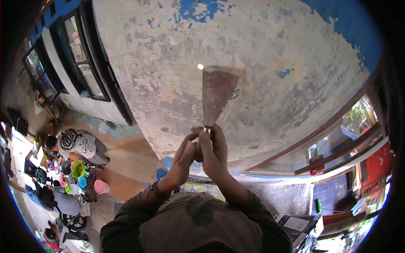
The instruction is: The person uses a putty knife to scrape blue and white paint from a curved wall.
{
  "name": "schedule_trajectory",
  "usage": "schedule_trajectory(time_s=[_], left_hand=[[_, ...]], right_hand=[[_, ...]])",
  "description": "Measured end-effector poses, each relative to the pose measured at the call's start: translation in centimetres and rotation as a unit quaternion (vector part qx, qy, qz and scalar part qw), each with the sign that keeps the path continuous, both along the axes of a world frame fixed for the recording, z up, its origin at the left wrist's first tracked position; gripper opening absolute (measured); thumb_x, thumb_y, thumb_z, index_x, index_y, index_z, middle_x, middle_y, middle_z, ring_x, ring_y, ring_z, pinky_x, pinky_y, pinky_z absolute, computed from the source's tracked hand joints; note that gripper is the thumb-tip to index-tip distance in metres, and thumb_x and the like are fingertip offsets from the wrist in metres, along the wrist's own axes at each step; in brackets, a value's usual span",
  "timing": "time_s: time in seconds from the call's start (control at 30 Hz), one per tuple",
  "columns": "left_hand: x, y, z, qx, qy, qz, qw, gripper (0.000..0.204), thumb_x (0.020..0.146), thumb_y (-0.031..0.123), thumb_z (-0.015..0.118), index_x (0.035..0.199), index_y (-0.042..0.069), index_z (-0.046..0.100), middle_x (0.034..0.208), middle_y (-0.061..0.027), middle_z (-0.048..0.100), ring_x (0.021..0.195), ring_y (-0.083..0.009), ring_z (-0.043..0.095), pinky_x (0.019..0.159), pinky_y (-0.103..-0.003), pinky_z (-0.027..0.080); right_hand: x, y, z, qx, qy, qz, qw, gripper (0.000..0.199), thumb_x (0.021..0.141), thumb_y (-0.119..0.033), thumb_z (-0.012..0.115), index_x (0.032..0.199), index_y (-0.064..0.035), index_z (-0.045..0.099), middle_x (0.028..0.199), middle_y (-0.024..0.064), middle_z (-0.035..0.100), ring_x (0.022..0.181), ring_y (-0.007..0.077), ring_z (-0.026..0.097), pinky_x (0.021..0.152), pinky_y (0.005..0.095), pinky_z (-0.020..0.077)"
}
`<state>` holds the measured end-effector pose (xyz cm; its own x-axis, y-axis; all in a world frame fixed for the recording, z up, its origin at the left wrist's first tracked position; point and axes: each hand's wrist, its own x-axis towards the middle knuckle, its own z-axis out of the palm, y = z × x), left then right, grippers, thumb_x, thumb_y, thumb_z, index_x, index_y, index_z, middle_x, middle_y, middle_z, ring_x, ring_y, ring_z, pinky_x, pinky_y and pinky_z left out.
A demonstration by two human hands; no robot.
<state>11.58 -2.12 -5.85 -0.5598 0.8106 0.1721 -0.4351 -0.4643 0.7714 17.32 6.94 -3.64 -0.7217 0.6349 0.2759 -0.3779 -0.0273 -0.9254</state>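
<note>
A putty knife (217,93) with a broad, dull metal blade points up and away from me, its wide edge against or close to the peeling wall (168,63). My right hand (214,154) is wrapped round its handle, thumb near the metal collar. Beside it, my left hand (184,161) is closed on the same handle from the left, its fingers partly hidden. Most of the handle is covered by both hands. Patches of blue paint (198,10) cling to the wall, and the rest is scraped to pale, mottled plaster.
Dark-framed windows (80,55) stand at the left. Below them a person (78,145) bends near a green basin (79,168) and a pink bucket (101,186); a person in stripes (66,201) is nearer. A wooden window frame (337,158) runs along the right, above a box (299,227).
</note>
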Motion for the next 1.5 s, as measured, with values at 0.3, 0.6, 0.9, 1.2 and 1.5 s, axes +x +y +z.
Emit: schedule_trajectory(time_s=[0.3, 0.6, 0.9, 1.2, 1.5], left_hand=[[-4.6, -3.2, 4.8, -0.065, 0.073, 0.184, 0.978, 0.028, 0.094, 0.017, 0.059, 0.115, 0.000, 0.053, 0.067, -0.0017, 0.054, 0.044, -0.0030, 0.040, 0.039, -0.019, 0.032], [-6.9, -4.6, 6.9, 0.034, 0.082, 0.171, 0.981, 0.017, 0.092, 0.008, 0.059, 0.105, 0.001, 0.054, 0.060, -0.0038, 0.053, 0.037, -0.0022, 0.034, 0.034, -0.019, 0.027], [-5.9, -3.5, 7.7, 0.050, 0.052, 0.212, 0.975, 0.008, 0.095, 0.010, 0.059, 0.094, 0.004, 0.053, 0.053, 0.0033, 0.046, 0.038, -0.0010, 0.030, 0.036, -0.020, 0.020], [-6.6, -3.9, 9.2, 0.039, 0.084, 0.232, 0.968, 0.010, 0.093, 0.007, 0.061, 0.088, 0.003, 0.053, 0.050, 0.0045, 0.043, 0.039, -0.0013, 0.030, 0.038, -0.021, 0.022], [-6.5, -4.1, 10.1, 0.020, 0.083, 0.231, 0.969, 0.012, 0.094, 0.007, 0.060, 0.086, 0.003, 0.052, 0.052, 0.0039, 0.043, 0.040, -0.0015, 0.031, 0.038, -0.022, 0.020]], right_hand=[[-4.2, 2.3, 7.5, 0.606, 0.087, -0.209, 0.762, 0.034, 0.083, -0.005, 0.062, 0.117, -0.0025, 0.061, 0.120, 0.0164, 0.056, 0.109, 0.0335, 0.053, 0.094, 0.0449, 0.0404], [-11.3, 2.9, 11.1, 0.768, 0.167, -0.134, 0.603, 0.035, 0.074, -0.012, 0.061, 0.108, -0.0054, 0.063, 0.126, 0.0183, 0.050, 0.123, 0.0360, 0.045, 0.106, 0.0537, 0.0358], [-15.2, 2.8, 10.8, 0.679, 0.339, -0.259, 0.597, 0.019, 0.067, -0.013, 0.080, 0.081, -0.0071, 0.069, 0.097, 0.0067, 0.062, 0.097, 0.0287, 0.063, 0.085, 0.0470, 0.0520], [-16.0, 2.0, 11.8, 0.613, 0.365, -0.325, 0.621, 0.016, 0.065, -0.011, 0.081, 0.069, -0.0081, 0.066, 0.088, 0.0031, 0.064, 0.090, 0.0259, 0.066, 0.083, 0.0427, 0.0527], [-16.3, 2.1, 11.8, 0.604, 0.371, -0.354, 0.611, 0.019, 0.064, -0.008, 0.078, 0.064, -0.0088, 0.060, 0.085, 0.0016, 0.065, 0.084, 0.0238, 0.067, 0.077, 0.0387, 0.0521]])
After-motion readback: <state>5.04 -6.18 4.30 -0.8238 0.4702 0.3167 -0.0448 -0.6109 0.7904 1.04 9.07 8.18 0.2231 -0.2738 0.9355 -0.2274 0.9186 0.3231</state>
